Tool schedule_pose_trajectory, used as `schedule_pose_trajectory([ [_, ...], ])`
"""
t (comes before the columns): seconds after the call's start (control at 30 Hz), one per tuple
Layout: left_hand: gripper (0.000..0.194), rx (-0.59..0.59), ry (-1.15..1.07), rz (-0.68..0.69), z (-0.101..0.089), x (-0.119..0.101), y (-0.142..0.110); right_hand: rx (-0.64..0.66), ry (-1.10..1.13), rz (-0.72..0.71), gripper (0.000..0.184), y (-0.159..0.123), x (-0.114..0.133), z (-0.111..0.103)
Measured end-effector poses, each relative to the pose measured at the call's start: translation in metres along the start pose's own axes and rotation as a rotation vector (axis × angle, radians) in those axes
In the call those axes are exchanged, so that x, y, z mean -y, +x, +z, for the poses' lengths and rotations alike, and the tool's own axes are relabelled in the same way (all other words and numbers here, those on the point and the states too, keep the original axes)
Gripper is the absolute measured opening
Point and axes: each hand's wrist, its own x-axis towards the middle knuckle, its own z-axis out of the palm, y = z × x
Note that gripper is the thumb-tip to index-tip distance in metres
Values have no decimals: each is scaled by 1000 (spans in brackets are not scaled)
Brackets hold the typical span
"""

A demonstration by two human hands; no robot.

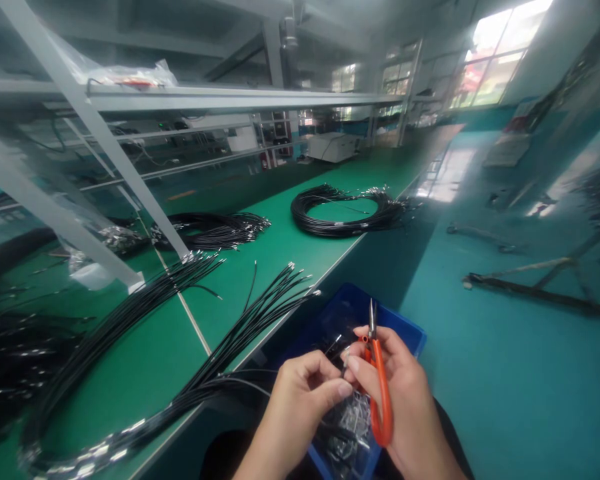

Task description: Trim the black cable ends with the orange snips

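Note:
My left hand (313, 390) is pinched closed on the end of a black cable (250, 375) that runs back to the bundle on the bench. In my right hand (395, 373) rest orange-handled pliers (381, 393), their dark jaws pointing up and away. My right thumb and forefinger also meet at the cable's tip, around a small pale piece (347, 357) too small to name. Below both hands sits a blue bin (415, 333) with small clear and metallic bits (353, 420) inside.
A long bundle of black cables (130, 313) curves over the green bench (260, 267). Coiled cables (340, 223) lie farther along, with another coil (215, 230) by the shelf post (115, 153). A wheeled metal frame (540, 293) stands on the floor at right.

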Motion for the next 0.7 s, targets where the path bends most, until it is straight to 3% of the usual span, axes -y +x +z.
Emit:
schedule_pose_trajectory([
  [0.3,26,-32,-61,19,0,11,2,-4,79,7,31,2,-4,3],
  [0.57,22,22,-73,88,1,7,-4,-47,357,212,27,-3,-15,11],
  [0.7,19,-133,40,178,8,1,-6,-19,343,190,29,-7,-19,18],
])
